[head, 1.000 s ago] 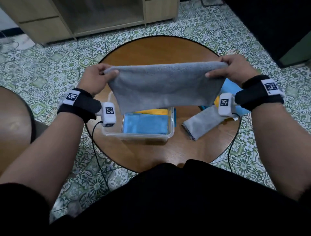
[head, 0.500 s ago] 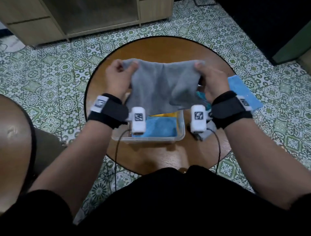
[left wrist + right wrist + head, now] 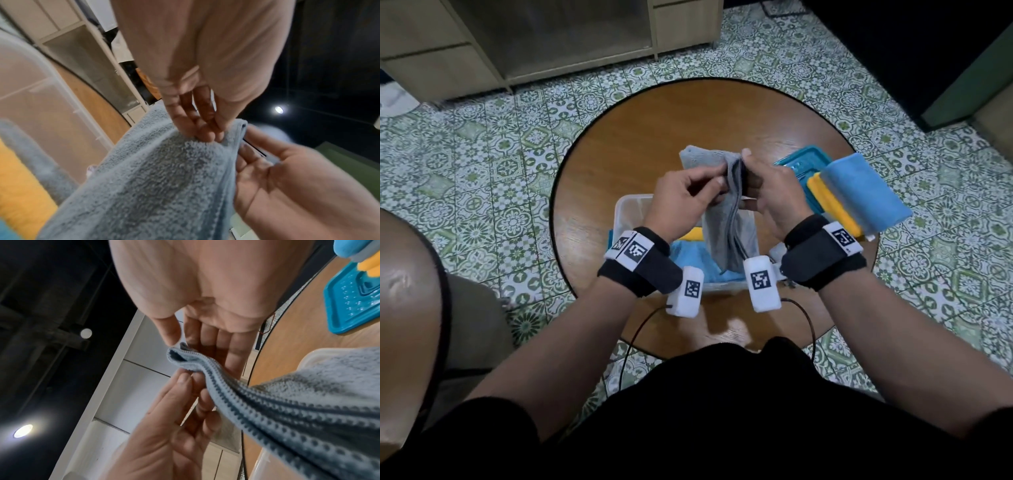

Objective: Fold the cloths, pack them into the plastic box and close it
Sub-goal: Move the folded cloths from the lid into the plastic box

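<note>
Both my hands hold a grey cloth folded in half, and it hangs over the clear plastic box. My left hand pinches its top edge, fingertips on the terry side. My right hand meets it from the right. In the right wrist view, my right hand has the stitched corners of the cloth between thumb and fingers. A blue cloth and a yellow cloth lie folded inside the box.
The teal lid lies on the round wooden table, right of the box. On the lid lies a stack of blue cloth and yellow cloth. A second table is at my left. A cabinet stands beyond.
My hands have come together from a wide spread, folding the stretched grey cloth in half. It now hangs narrow over the box.
</note>
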`<state>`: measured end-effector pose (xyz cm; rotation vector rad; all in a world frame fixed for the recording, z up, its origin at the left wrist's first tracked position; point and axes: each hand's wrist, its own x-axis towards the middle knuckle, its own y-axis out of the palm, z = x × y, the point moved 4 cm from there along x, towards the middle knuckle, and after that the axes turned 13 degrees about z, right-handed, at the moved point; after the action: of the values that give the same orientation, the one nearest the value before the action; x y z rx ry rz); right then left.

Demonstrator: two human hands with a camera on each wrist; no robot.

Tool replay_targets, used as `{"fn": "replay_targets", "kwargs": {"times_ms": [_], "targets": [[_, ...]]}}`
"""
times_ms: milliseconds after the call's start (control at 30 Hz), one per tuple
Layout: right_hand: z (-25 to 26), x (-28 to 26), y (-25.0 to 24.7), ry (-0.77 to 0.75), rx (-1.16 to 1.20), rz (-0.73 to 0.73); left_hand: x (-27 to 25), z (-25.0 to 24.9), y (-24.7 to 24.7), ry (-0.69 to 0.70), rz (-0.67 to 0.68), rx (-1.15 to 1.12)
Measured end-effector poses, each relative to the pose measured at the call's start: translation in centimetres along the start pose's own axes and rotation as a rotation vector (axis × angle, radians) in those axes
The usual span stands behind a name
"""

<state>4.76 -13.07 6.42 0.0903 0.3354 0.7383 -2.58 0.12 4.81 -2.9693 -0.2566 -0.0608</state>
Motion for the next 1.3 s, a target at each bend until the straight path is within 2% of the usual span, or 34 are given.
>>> {"fn": "replay_targets", "kwargs": {"times_ms": [67,133,233,300,333,433,500,633,700,800,933,1000,1067,1133,1200,1267,1300], "targets": [[0.0,-0.3,0.4,-0.055,-0.065,0.064,-0.1,-0.3,-0.4,0.04,-0.043,0.16],[-0.2,-0.4,0.4,-0.104,-0.128,0.057,-0.3,-0.5,-0.6,0.07,-0.068,0.33],[-0.2,-0.2,-0.5,-0.112,-0.131,-0.002,-0.4,-0.3,-2.2,0.087,-0.135,0.343],[0.2,-0.1,-1.1,-0.096,-0.119,0.034,-0.3,-0.5,-4.0,0.079,-0.186,0.381],[0.5,-0.1,-1.3,-0.1,-0.134,0.062,-0.1,-0.8,-4.7,0.075,-0.161,0.436],[1.6,-0.3,-1.5,-0.134,-0.195,0.113,0.6,-1.8,-5.3,0.069,0.049,0.638],[2.6,-0.5,-1.7,-0.169,-0.182,0.102,0.7,-2.1,-4.9,0.065,0.161,0.691],[4.5,-0.8,-3.6,-0.207,-0.089,0.016,0.2,-1.1,-5.6,0.022,0.189,0.843],[5.0,-0.8,-4.9,-0.212,-0.104,-0.012,-0.1,-0.8,-6.1,-0.013,0.208,0.775],[4.9,-0.5,-5.9,-0.222,-0.149,-0.034,-0.6,-2.1,-6.1,-0.018,0.2,0.498],[4.5,-0.3,-5.8,-0.259,-0.124,-0.011,-0.9,-4.1,-6.2,0.054,0.223,0.192],[4.1,0.0,-5.4,-0.266,-0.074,0.007,-0.8,-4.3,-6.4,0.068,0.183,0.003],[3.4,0.6,-5.0,-0.225,-0.02,-0.013,-0.4,-3.2,-6.7,-0.01,0.063,-0.182],[2.4,1.4,-5.0,-0.176,-0.016,-0.073,-0.2,-1.1,-6.3,-0.18,-0.007,-0.273],[1.0,2.4,-5.4,-0.097,-0.103,-0.153,-0.6,1.3,-5.2,-0.316,0.035,-0.261],[-0.3,2.7,-6.0,0.006,-0.155,-0.209,-1.1,3.2,-4.3,-0.369,0.051,-0.277],[-1.0,2.4,-6.1,0.077,-0.091,-0.197,-1.2,3.9,-4.0,-0.377,0.012,-0.31]]}}
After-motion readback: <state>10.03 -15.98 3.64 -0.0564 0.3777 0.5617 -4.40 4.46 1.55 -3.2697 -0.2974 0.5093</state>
